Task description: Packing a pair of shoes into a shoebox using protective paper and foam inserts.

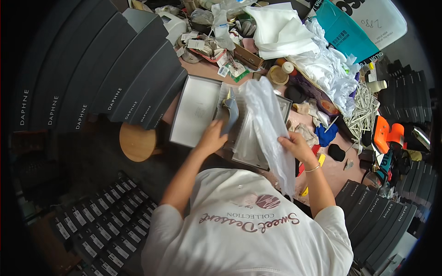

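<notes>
My left hand (212, 138) fingers curled around grey shoe (229, 112), held over open grey box (193, 110) on table. My right hand (297, 146) pinching clear plastic bag (269, 124), bag hanging down just beside shoe. Round wooden stool (137, 141) left of box.

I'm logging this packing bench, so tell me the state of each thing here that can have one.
Left hand: gripping a grey pointed shoe, lifted over the box.
Right hand: pinching a clear plastic bag, held up, hanging limp.
Grey shallow cardboard box: open, lid off, lying flat on the table.
Dark grey long boxes: closed, stacked in a fanned row.
Round wooden stool: upright, nothing on it.
</notes>
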